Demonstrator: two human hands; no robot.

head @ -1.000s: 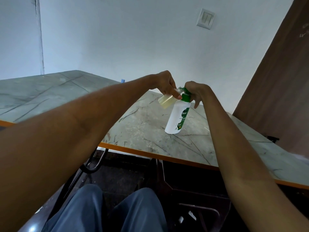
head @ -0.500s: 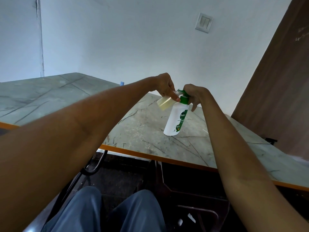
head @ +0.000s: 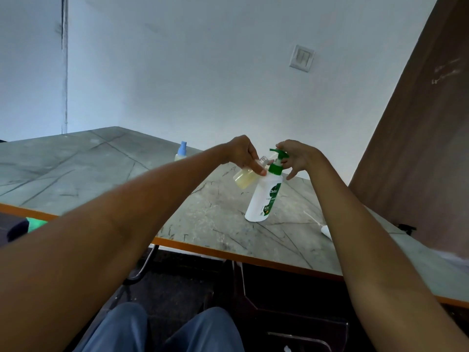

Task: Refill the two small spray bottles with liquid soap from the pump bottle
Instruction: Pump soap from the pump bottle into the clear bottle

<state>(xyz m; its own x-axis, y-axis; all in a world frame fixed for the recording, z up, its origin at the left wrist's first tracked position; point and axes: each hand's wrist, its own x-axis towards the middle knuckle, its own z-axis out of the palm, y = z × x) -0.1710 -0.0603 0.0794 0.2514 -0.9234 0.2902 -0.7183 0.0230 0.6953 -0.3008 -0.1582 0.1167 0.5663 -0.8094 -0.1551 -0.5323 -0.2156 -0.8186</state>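
Between my left hand (head: 242,153) and right hand (head: 299,157) the pump bottle (head: 265,196) blocks the way. Left of my left hand, bare worktop (head: 76,171) runs up to a blue-capped bottle (head: 181,151). A white sprayer top (head: 326,231) lies beside my right forearm.

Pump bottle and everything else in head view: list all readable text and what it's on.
"Dettol": white lettering running up the green label of the pump bottle.
Smaller print lower on that label: too small and blurred to read.
Small spray bottle in the left hand: no text visible.
Blue-capped spray bottle farther back on the table: no text legible.
Wall switch: no markings.
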